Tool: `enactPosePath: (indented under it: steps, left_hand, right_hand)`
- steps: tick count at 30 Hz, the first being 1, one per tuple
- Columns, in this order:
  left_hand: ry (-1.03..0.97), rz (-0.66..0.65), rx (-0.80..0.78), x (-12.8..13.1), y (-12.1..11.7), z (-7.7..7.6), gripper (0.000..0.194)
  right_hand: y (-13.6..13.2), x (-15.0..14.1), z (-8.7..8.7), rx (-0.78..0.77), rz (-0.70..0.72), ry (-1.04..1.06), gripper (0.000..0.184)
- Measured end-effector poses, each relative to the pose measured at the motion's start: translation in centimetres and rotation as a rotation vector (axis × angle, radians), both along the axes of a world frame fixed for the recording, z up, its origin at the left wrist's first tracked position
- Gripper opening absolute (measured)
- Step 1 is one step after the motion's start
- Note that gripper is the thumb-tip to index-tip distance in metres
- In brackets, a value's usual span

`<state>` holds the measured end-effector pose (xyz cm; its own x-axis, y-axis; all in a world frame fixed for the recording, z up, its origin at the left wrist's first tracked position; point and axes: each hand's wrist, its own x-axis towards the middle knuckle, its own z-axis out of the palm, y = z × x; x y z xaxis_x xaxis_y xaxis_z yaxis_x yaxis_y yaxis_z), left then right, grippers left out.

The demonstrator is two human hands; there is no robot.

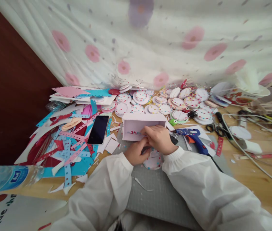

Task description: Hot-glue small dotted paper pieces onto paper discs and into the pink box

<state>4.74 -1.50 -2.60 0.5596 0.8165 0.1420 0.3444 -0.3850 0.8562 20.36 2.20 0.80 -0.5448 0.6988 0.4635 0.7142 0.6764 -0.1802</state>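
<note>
A shallow white box (pixel 144 116) lies on its side with its opening facing me. Inside it are small red and greenish bits (pixel 135 132), perhaps beads. My right hand (pixel 159 138) is at the box opening, fingers bent and pressed together at the tips; whatever they pinch is hidden. Just below and touching it, my left hand (pixel 138 152) has its fingers curled in, and I cannot make out what is between them. Under both hands lies a round white paper disc (pixel 153 162) edged with coloured dots, partly covered by the fingers.
Several dotted white discs (pixel 140 96) are piled along the curtain. A blue glue gun (pixel 196 139), scissors (pixel 215 129) and a white cable (pixel 246 150) lie to the right. On the left are a phone (pixel 98 130), paper strips (pixel 67 154) and a plastic bottle (pixel 13 178). A grey mat (pixel 160 199) lies beneath.
</note>
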Motion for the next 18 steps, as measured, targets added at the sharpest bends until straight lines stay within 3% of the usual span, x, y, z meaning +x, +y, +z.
enactPosePath:
  steps: [5, 12, 18]
  left_hand:
    - [-0.045, -0.04, 0.011, -0.1, 0.0, -0.2, 0.028]
    - [-0.039, -0.046, -0.014, -0.1, -0.1, 0.1, 0.033]
    - [-0.028, -0.029, -0.025, 0.0, -0.2, 0.3, 0.032]
  right_hand:
    - [-0.7, 0.6, 0.2, -0.06, -0.032, 0.266, 0.02]
    - [-3.0, 1.5, 1.1, -0.223, -0.277, 0.862, 0.006]
    - [-4.3, 3.4, 0.3, -0.292, -0.423, 1.23, 0.02]
